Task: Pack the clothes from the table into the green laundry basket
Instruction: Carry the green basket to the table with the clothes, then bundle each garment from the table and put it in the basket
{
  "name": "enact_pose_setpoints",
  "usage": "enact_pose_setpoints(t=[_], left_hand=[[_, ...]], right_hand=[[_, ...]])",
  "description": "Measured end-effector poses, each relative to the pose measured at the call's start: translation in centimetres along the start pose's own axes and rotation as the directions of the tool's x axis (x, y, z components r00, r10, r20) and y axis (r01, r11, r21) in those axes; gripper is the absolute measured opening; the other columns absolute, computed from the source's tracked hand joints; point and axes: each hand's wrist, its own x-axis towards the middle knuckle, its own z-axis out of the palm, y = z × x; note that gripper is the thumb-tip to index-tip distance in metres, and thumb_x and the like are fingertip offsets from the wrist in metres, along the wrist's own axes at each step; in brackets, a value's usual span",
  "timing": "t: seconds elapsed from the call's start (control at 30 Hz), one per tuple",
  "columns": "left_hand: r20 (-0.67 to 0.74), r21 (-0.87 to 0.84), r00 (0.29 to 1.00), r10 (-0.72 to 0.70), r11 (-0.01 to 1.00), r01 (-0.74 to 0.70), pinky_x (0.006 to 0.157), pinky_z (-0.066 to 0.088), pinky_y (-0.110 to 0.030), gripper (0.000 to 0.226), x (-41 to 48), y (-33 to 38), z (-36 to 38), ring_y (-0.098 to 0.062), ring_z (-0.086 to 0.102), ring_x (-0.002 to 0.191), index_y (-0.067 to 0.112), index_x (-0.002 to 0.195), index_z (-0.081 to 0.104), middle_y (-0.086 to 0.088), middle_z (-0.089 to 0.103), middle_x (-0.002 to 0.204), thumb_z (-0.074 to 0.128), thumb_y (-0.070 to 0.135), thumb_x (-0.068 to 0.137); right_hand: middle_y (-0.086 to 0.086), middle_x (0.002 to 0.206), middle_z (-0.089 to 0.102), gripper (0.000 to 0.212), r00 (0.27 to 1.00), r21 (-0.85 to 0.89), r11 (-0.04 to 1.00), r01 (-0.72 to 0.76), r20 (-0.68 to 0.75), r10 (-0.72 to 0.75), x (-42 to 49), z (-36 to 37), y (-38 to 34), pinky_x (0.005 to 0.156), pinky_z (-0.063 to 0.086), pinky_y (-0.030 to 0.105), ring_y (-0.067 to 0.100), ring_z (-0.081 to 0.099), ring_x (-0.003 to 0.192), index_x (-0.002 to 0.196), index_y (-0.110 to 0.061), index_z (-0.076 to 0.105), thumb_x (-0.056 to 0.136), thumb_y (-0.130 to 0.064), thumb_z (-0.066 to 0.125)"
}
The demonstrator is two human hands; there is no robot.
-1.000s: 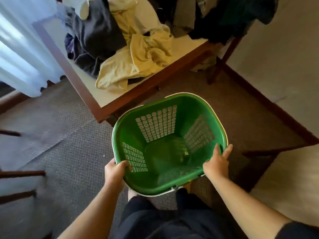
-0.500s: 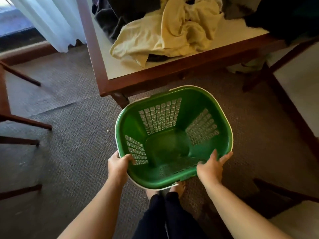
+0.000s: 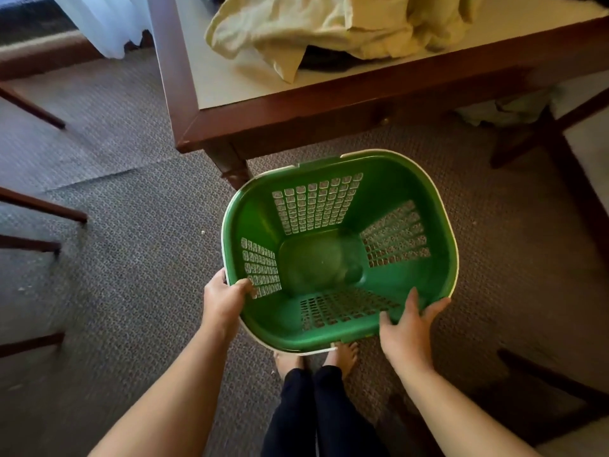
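basket: green laundry basket (image 3: 339,255) sits lower than 1 s ago, near the carpet (image 3: 131,258), just in front of the table leg (image 3: 230,166). Upright, nothing inside it, white edge on rim. Whether its base touches the floor: cannot tell.
left hand: left hand (image 3: 222,300) clamped on the near-left rim, thumb curled inside over the lattice wall, fingers wrapped outside. Same grip as 0.5 s ago.
right hand: right hand (image 3: 407,328) at the near-right corner, fingers spread apart, thumb lying on the inside wall, palm loosely against the rim. Looser than 1 s ago, when it was closed over the rim.
clothes: pale yellow garment (image 3: 316,31) heaped on the table (image 3: 250,94), one corner drooping toward the front edge; dark fabric (image 3: 326,59) tucked under it. None in the basket.
view change: camera is closer and tilted further down than before; table corner fills the top, most of the pile is cropped out.
feet: bare feet (image 3: 342,354) on carpet, partly hidden by the basket's near rim.
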Motion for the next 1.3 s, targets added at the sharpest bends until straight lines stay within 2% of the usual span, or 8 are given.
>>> enact_pose_setpoints(t=[0.1,0.17,0.23,0.33,0.47,0.63,0.9,1.3], left_hand=[[-0.053,0.256,0.997,0.058,0.966,-0.043,0.075,0.061,-0.042,0.028,0.6,-0.4,0.2,-0.032,0.073,0.089,0.014,0.111,0.066,-0.016,0.075,0.101,0.065,0.012,0.084],[-0.101,0.467,0.989,0.109,0.883,-0.049,0.094,0.052,-0.044,0.049,0.2,-0.4,0.7,-0.036,0.064,0.110,0.012,0.136,0.051,-0.018,0.066,0.120,0.068,0.023,0.091],[-0.096,0.548,0.984,0.152,0.833,-0.075,0.110,0.042,-0.049,0.084,-0.8,-0.3,1.5,-0.039,0.049,0.133,0.005,0.157,0.021,-0.023,0.046,0.146,0.070,0.028,0.092],[-0.015,0.736,0.957,0.288,0.652,-0.184,0.122,0.024,-0.056,0.103,-2.6,-0.5,2.4,-0.039,0.013,0.155,-0.002,0.159,-0.005,-0.026,0.010,0.166,0.066,0.032,0.093],[0.105,0.869,0.949,0.297,0.437,-0.233,0.124,0.008,-0.062,0.097,-4.3,-1.0,2.6,-0.043,-0.007,0.156,0.001,0.160,-0.008,-0.027,-0.007,0.167,0.054,0.040,0.096],[0.284,0.843,0.884,0.371,0.342,-0.415,0.125,0.000,-0.057,0.079,-6.9,-1.2,2.3,-0.036,-0.009,0.157,0.012,0.163,0.005,-0.018,-0.001,0.170,0.045,0.038,0.102],[0.442,0.566,0.774,0.453,0.529,-0.633,0.128,0.016,-0.041,0.060,-14.4,5.6,3.0,-0.020,0.007,0.158,0.011,0.160,0.025,-0.004,0.027,0.167,0.046,0.029,0.106],[0.595,0.369,0.543,0.592,0.399,-0.839,0.110,0.025,-0.018,0.056,-24.1,18.7,7.3,-0.015,0.036,0.149,0.017,0.160,0.029,-0.001,0.037,0.163,0.046,0.025,0.107]], right_hand=[[0.006,0.154,-0.045,0.077,1.000,-0.022,1.000,0.003,0.030,-0.003,0.1,0.4,0.5,0.107,0.044,0.033,0.036,0.029,0.148,0.161,-0.019,0.008,0.101,-0.024,0.056],[0.008,0.152,-0.049,0.078,0.998,-0.077,0.997,0.019,0.055,-0.015,0.2,0.5,0.8,0.111,0.041,0.036,0.037,0.018,0.152,0.161,-0.019,0.005,0.102,-0.029,0.054],[0.011,0.151,-0.049,0.078,0.996,-0.146,0.989,0.012,0.085,0.000,0.4,0.5,1.0,0.118,0.031,0.039,0.037,-0.002,0.154,0.161,-0.018,0.002,0.102,-0.033,0.050],[0.019,0.156,-0.040,0.079,0.996,-0.243,0.970,-0.006,0.088,0.029,0.5,0.3,1.1,0.123,0.013,0.045,0.041,-0.018,0.151,0.161,-0.016,0.000,0.103,-0.039,0.048],[0.029,0.159,-0.027,0.084,0.997,-0.358,0.933,0.031,0.079,-0.002,0.4,-0.1,1.1,0.123,0.003,0.050,0.043,-0.017,0.150,0.159,-0.010,-0.006,0.102,-0.046,0.045],[0.014,0.166,-0.016,0.074,0.972,-0.343,0.912,0.225,0.143,-0.185,-1.2,-0.4,0.0,0.125,0.006,0.052,0.036,-0.017,0.152,0.161,-0.018,0.001,0.104,-0.046,0.039],[-0.006,0.168,0.011,0.058,0.869,-0.044,0.874,0.484,0.144,-0.474,-6.5,-5.6,-4.1,0.125,0.007,0.034,0.014,0.000,0.155,0.160,-0.027,0.014,0.107,-0.039,0.034],[-0.004,0.164,0.027,0.057,0.793,0.132,0.784,0.607,-0.166,-0.586,-12.6,-17.0,-8.7,0.124,0.024,0.034,0.008,0.021,0.151,0.159,-0.021,0.024,0.106,-0.034,0.042]])
